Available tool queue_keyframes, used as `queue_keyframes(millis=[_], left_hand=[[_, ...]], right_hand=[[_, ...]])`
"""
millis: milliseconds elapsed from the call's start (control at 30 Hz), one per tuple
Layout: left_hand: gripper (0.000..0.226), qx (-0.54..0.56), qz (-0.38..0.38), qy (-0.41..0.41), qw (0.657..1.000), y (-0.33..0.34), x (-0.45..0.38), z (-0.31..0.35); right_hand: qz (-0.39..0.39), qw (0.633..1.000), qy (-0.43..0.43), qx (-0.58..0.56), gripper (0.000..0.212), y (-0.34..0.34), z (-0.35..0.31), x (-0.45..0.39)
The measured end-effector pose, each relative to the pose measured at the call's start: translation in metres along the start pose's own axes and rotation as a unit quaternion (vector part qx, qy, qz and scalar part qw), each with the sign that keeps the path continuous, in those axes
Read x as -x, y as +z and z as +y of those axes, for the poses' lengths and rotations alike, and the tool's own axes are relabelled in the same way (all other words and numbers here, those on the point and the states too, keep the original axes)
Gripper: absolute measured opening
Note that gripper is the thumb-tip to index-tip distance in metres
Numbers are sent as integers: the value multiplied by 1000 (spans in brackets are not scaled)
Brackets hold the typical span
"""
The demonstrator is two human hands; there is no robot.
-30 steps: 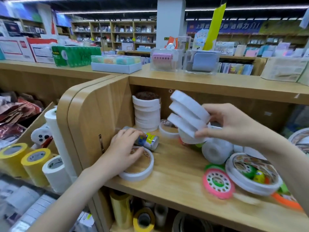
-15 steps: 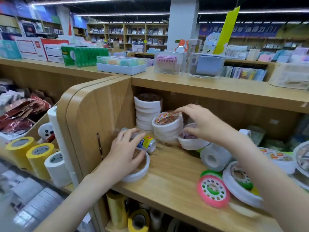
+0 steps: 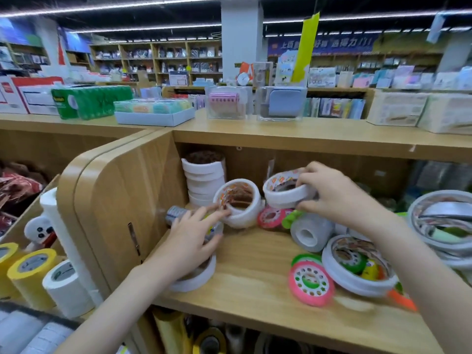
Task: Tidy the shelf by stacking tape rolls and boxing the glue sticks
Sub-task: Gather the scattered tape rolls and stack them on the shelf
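At the centre of the frame we see a wooden shelf [image 3: 255, 282] scattered with tape rolls. Our right hand [image 3: 334, 198], right of centre, curls its fingers and thumb round a white tape roll [image 3: 283, 191] and holds it tilted, just above a pink roll [image 3: 270, 217] that lies against the back of the shelf. Our left hand [image 3: 190, 241], lower and left of centre, rests over a flat white roll [image 3: 196, 278] lying on the shelf board; its fingers are stretched forward, and one fingertip touches the rim of a tilted white roll [image 3: 238, 203] with a patterned core. Under that hand's fingers lies a glue stick [image 3: 176, 215] on its side, close to the shelf's side wall. Behind, at the back left corner, stands a tall stack of white rolls [image 3: 204, 180]. Toward the lower right of the frame a pink and green roll [image 3: 310, 284] lies flat, touching a large white roll [image 3: 357, 267] beside it.
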State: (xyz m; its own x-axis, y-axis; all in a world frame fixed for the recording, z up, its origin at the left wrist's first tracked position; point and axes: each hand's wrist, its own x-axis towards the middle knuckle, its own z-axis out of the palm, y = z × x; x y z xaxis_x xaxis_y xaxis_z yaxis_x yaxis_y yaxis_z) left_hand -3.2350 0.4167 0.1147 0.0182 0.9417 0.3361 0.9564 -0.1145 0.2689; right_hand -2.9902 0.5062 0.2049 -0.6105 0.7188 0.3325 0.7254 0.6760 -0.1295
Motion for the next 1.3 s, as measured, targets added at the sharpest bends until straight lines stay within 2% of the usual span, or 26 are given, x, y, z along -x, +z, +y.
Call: queue_keyframes(millis=[133, 233, 300, 400, 500, 600, 667, 800, 967, 1133, 1233, 1300], left_hand=[[55, -33, -41, 1, 999, -2, -5, 11], [66, -15, -10, -2, 1000, -4, -5, 10], [72, -18, 23, -14, 999, -5, 0, 3], [68, -2, 72, -14, 997, -5, 11, -12], [69, -5, 56, -10, 998, -6, 17, -21], [72, 12, 41, -7, 999, -6, 18, -23], [73, 15, 40, -8, 999, -7, 19, -22], [69, 31, 47, -6, 998, -7, 23, -23], [45, 71, 77, -9, 994, -3, 28, -18], [52, 87, 115, 24, 989, 0, 54, -20], [56, 88, 96, 22, 991, 4, 61, -18], [67, 102, 81, 13, 991, 5, 61, -15]], right_hand=[[103, 987, -22, -119, 23, -17, -8, 8], [145, 977, -45, -149, 22, 6, -24, -4], [117, 983, -47, -131, 28, 30, -36, -14], [38, 997, -56, -44, 50, 65, -49, -20], [8, 997, -63, 53, 65, 79, -55, -20], [61, 992, -81, 79, 68, 83, -54, -23], [112, 988, -51, 89, 70, 80, -52, -28], [188, 981, 7, 53, 64, 71, -51, -37], [156, 986, -45, -29, 59, 79, -52, -34], [151, 986, -33, -62, 53, 61, -35, -6], [142, 988, -7, -61, 36, 48, -21, 19], [139, 987, 2, -83, 31, 42, -18, 31]])
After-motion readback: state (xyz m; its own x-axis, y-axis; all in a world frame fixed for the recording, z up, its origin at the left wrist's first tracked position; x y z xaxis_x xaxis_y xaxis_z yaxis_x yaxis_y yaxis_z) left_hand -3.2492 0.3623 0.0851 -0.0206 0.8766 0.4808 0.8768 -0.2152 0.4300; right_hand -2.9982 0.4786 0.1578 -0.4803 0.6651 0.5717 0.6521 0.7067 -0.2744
